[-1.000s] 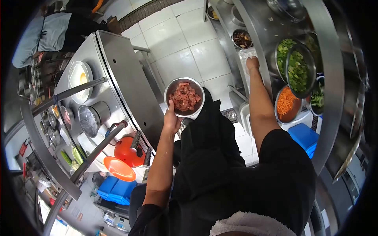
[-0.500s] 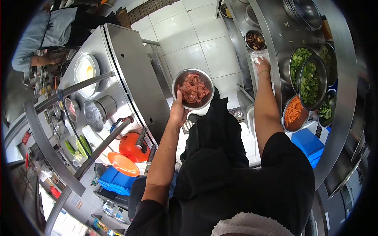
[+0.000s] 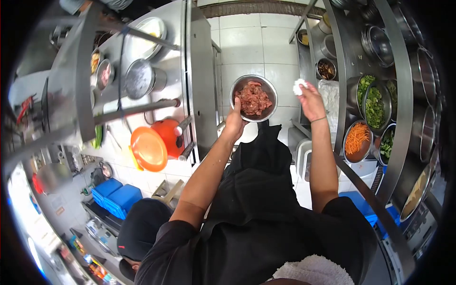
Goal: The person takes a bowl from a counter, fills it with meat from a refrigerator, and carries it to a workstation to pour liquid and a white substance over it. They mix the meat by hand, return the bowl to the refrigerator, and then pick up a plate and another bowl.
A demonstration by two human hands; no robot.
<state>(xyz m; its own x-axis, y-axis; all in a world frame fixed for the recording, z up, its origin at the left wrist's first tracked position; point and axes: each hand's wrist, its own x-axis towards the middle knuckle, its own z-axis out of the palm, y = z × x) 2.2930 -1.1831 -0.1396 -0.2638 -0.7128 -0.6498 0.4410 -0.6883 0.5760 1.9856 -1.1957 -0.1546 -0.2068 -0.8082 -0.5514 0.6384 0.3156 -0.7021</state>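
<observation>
My left hand grips a round metal bowl by its near left side, thumb over the rim. Pieces of raw red meat lie inside it. To the right, my right hand is raised in the air with a clump of white stuff between its fingertips. Beside that hand, on the steel shelf, stands a container of white material, with a small bowl of dark brown pieces just beyond it.
On the right are bowls of shredded carrot and chopped greens. A steel counter at left bears metal pots and an orange basin. A person in a black cap is at lower left, another at upper left.
My right hand has lifted off the white container and moved toward the bowl, now with a white clump. The view has shifted, and a person in a black cap has come into sight at lower left.
</observation>
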